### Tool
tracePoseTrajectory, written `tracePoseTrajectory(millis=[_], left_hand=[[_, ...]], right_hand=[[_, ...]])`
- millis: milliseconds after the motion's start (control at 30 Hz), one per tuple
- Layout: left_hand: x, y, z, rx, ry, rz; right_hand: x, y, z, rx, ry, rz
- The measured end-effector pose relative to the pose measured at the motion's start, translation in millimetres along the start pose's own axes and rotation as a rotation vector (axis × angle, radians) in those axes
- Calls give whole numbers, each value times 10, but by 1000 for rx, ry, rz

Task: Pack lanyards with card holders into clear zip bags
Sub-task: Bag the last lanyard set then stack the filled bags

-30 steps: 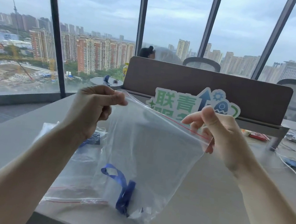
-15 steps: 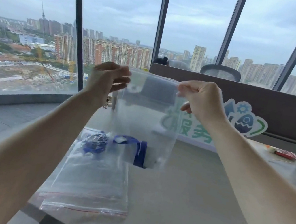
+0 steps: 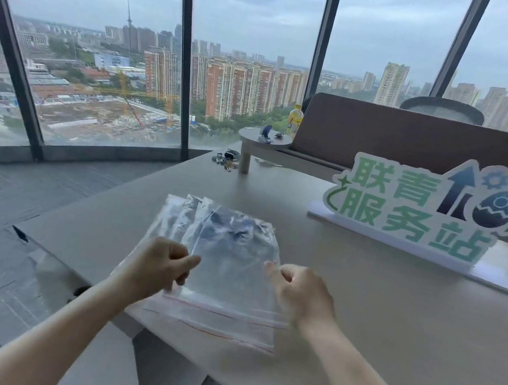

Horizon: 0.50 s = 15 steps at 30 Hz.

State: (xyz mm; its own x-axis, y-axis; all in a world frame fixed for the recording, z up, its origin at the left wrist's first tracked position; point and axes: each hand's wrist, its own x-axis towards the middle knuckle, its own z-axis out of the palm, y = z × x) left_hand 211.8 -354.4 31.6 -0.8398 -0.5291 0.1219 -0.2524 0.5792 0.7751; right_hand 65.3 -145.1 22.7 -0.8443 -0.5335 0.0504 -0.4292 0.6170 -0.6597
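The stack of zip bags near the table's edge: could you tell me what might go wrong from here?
1. The stack of zip bags overhangs the table edge near the red zip lines, so it could slide off.
2. The left hand and right hand pinch only the top bag; the slippery bags beneath, already fanned out, may shift further.
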Motion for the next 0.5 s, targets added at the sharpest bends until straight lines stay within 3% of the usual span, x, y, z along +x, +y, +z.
tracePoseTrajectory(millis=[133, 233, 333, 500], left_hand=[[7, -147, -15, 440, 239, -169], [195, -311, -75, 510, 162, -399], [361, -436, -132, 267, 74, -543], [445, -279, -167, -190, 39, -558]], right_hand=[[163, 99, 179, -64, -40, 205], [318, 85, 257, 113, -105, 314], [434, 33, 334, 224, -144, 360], [531, -179, 514, 268, -163, 266]])
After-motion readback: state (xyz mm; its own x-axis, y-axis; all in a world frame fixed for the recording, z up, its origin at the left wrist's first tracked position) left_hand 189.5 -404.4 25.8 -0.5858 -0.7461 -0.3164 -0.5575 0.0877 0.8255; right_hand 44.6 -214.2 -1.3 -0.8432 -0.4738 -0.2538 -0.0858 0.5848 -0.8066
